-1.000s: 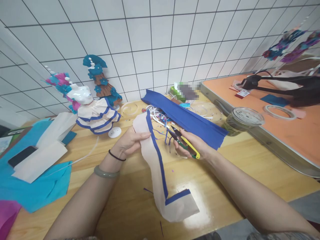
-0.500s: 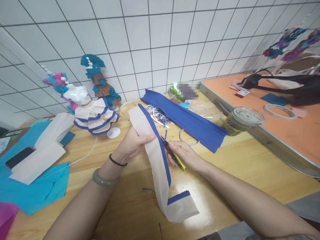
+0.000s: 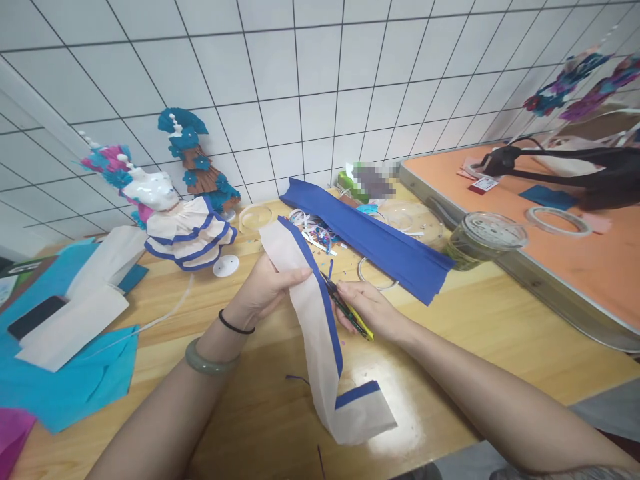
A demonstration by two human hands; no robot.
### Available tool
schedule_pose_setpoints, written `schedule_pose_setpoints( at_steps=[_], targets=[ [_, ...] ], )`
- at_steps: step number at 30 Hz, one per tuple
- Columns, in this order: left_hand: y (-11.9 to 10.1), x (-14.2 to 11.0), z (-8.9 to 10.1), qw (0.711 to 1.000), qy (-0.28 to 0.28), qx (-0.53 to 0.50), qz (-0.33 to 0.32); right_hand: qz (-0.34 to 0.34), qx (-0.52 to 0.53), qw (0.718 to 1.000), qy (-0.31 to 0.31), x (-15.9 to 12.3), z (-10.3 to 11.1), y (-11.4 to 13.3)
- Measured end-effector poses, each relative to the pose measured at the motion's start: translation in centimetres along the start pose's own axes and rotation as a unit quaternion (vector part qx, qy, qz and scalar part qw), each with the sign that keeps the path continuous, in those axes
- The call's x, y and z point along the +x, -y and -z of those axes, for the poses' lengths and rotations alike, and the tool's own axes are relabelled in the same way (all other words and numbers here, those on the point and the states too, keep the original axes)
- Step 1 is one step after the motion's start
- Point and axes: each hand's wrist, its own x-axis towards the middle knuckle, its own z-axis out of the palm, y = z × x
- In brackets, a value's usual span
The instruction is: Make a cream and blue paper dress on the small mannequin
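Note:
My left hand (image 3: 263, 288) pinches a long beige crepe-paper strip (image 3: 313, 330) with a dark blue border along its right edge. The strip hangs down and its lower end curls flat on the wooden table (image 3: 500, 327). My right hand (image 3: 367, 308) grips small yellow-handled scissors (image 3: 350, 313), whose blades touch the strip's blue edge just right of my left thumb. A thin blue paper sliver sticks up beside the blades.
A blue crepe sheet (image 3: 370, 237) lies behind my hands, with tape rings and paper scraps around it. Two paper-dressed dolls (image 3: 175, 213) stand at the back left. Turquoise and white paper with a phone (image 3: 35, 317) lie left. A lidded cup (image 3: 483, 240) and an orange table (image 3: 575, 260) are right.
My right hand brought the scissors left onto the strip's blue edge. My left hand lifted the strip's top end slightly. Over the last half second almost nothing moved.

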Motion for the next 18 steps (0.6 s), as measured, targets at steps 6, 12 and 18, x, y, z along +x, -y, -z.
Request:
schedule_pose_setpoints(
  at_steps=[6,12,18],
  targets=[
    [0.4,-0.2,-0.3,1.000,0.017,0.019,0.017,0.009,-0.030,0.999,-0.009,-0.1,-0.1,0.2],
    [1.0,-0.4,-1.1,0.999,-0.018,0.027,0.007,0.024,-0.057,0.997,-0.039,-0.1,-0.2,0.5],
    [1.2,-0.4,-1.4,0.999,-0.029,0.023,0.010,0.037,-0.089,0.994,-0.053,-0.1,-0.2,0.5]
  ],
)
